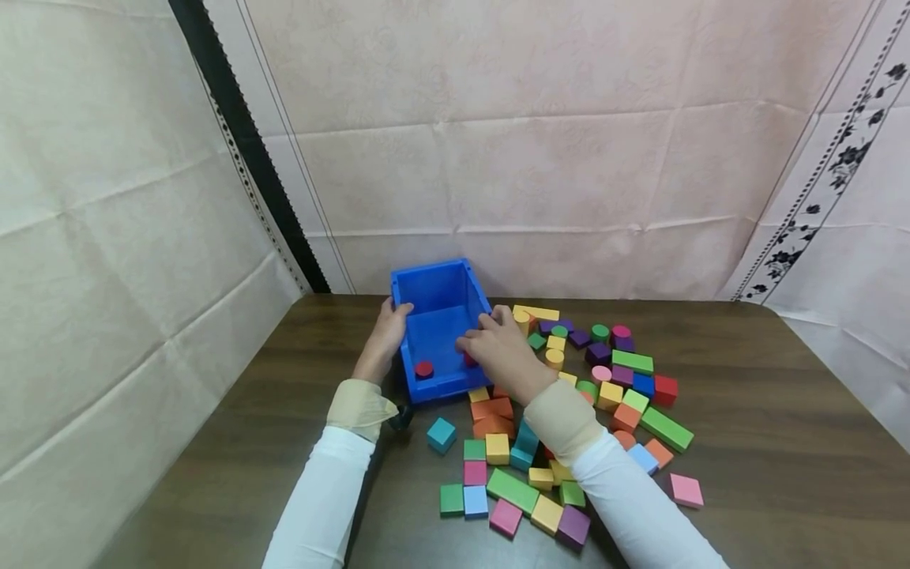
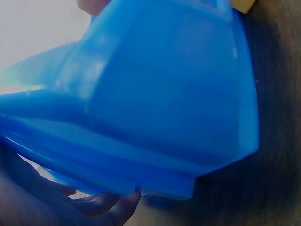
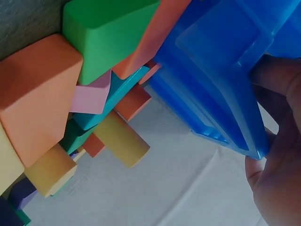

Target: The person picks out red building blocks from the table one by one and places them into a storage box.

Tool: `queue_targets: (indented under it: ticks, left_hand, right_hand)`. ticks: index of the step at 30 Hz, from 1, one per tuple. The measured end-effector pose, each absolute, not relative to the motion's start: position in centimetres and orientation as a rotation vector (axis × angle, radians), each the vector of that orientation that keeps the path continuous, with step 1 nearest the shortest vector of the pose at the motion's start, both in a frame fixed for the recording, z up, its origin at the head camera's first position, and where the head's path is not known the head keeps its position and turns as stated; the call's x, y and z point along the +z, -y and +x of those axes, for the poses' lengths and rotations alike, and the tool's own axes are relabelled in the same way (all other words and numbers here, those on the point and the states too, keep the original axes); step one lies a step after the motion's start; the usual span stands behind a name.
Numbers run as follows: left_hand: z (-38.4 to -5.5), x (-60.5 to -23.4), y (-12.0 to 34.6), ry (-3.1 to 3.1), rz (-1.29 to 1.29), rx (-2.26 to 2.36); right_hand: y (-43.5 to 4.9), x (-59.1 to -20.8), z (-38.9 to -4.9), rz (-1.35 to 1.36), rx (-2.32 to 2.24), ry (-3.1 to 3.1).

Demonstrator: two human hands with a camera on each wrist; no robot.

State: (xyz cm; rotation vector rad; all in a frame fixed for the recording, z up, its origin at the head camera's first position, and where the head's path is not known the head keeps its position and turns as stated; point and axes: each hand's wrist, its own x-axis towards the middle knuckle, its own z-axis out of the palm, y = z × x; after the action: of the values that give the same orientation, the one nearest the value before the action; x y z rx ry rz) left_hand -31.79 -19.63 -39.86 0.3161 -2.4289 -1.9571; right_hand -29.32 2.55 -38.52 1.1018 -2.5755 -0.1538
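A blue plastic bin (image 1: 437,288) stands in front of me toward the back of the table, its open side facing me. My left hand (image 1: 387,336) grips its left rim; in the left wrist view the fingers (image 2: 106,205) curl at the rim. At the opposite side, my right hand (image 1: 505,352) holds the bin's edge, with thumb and fingers on either side of the wall in the right wrist view. Inside the bin lies a red round block (image 1: 423,369). Another red block (image 1: 470,359) shows partly under my right hand.
Many coloured wooden blocks spread right of the bin and in front of it, among them a long green block (image 1: 666,429), a pink block (image 1: 686,490) and a purple block (image 1: 573,526). A teal cube (image 1: 441,435) sits near the bin's front. Pale cloth hangs behind the table (image 1: 249,442).
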Motion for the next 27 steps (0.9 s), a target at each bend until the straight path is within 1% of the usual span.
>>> queue_targets:
  ticks: [27]
  left_hand:
    - [-32.19, -40.30, 20.02, 2.421, 0.278, -1.963]
  right_hand:
    - [-1.74, -38.98, -29.76, 1.019, -0.301, 2.620]
